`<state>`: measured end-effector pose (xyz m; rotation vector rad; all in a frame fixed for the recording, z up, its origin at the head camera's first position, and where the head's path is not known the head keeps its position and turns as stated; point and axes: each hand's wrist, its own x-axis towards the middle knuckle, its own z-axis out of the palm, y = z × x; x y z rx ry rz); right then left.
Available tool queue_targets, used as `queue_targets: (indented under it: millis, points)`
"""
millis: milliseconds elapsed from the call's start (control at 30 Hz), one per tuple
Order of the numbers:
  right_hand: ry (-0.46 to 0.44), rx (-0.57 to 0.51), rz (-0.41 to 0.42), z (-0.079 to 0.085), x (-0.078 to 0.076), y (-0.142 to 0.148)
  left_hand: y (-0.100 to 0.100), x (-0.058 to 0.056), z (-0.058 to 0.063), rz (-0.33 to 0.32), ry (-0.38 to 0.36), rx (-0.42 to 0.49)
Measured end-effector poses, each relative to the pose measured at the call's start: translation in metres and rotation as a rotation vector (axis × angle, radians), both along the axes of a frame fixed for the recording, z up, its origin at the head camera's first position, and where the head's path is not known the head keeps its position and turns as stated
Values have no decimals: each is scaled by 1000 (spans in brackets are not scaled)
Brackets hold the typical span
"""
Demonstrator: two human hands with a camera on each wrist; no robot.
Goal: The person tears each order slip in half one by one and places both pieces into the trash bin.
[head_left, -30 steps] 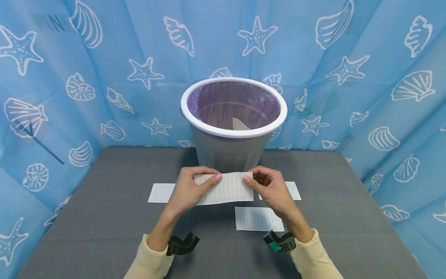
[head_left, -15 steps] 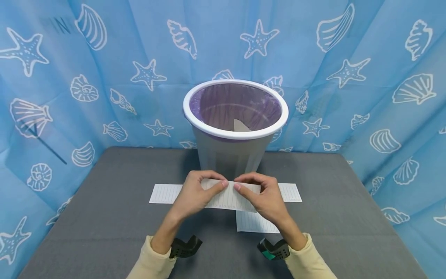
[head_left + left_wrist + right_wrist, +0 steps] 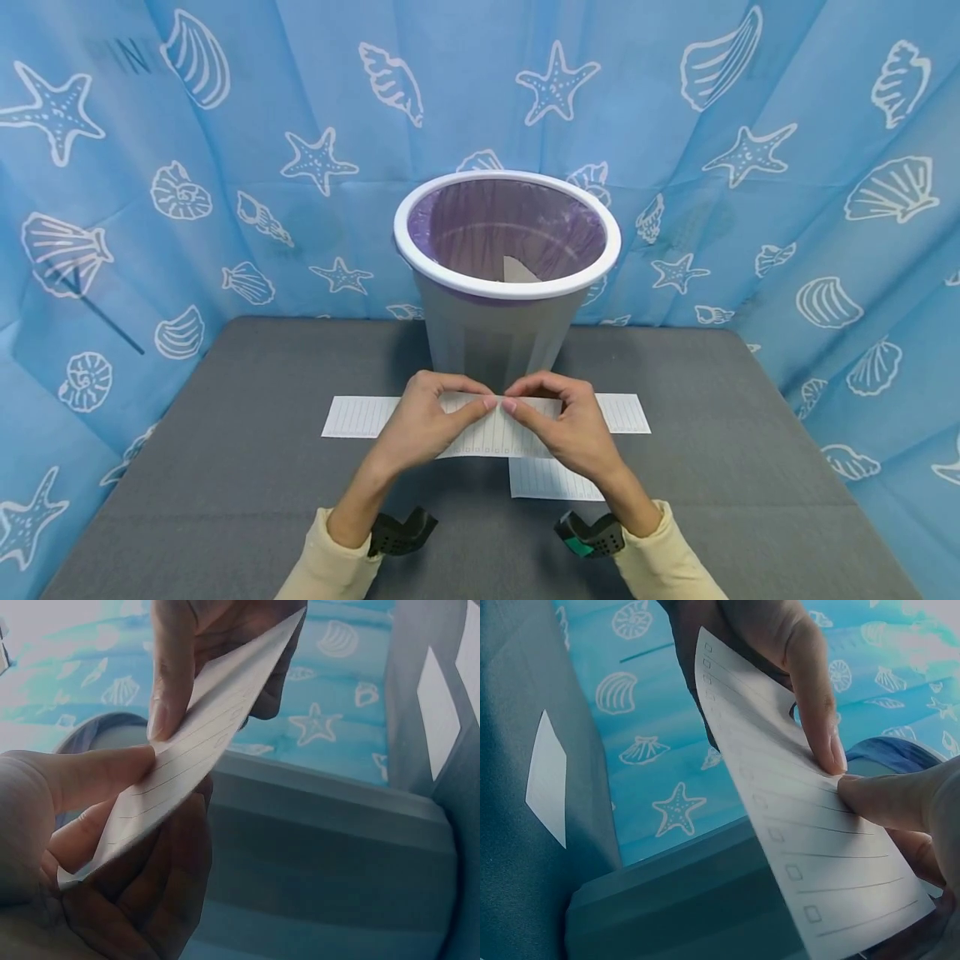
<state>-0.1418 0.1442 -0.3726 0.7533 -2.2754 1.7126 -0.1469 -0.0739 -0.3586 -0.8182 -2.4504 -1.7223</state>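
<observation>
Evidently, in the head view, left hand (image 3: 422,423) and right hand (image 3: 573,423) clamped their grip on 1 lined slip (image 3: 493,437) above the bench (image 3: 225,500), near the bin (image 3: 491,337). Left wrist: thumbs (image 3: 105,775) nearly met, seemingly for even control. Right wrist: the slip bowed.

A faint dark capital N (image 3: 133,57) can be read high on the left of the blue curtain (image 3: 465,75); fainter marks beside it are illegible. The lined paper (image 3: 810,814) bears small printed squares (image 3: 793,871) along one edge.
</observation>
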Motion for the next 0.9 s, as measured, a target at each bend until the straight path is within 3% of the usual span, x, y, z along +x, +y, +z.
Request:
queue_targets:
  millis: [200,600,900]
  points:
    - [51,17,11,-1,1,-1,1,0,1,-20,-42,18]
    - [175,31,-8,2,3,-7,0,-3,1,-43,-222,154]
    - [243,24,-17,1,3,-10,-1,-4,-1,-29,-235,164]
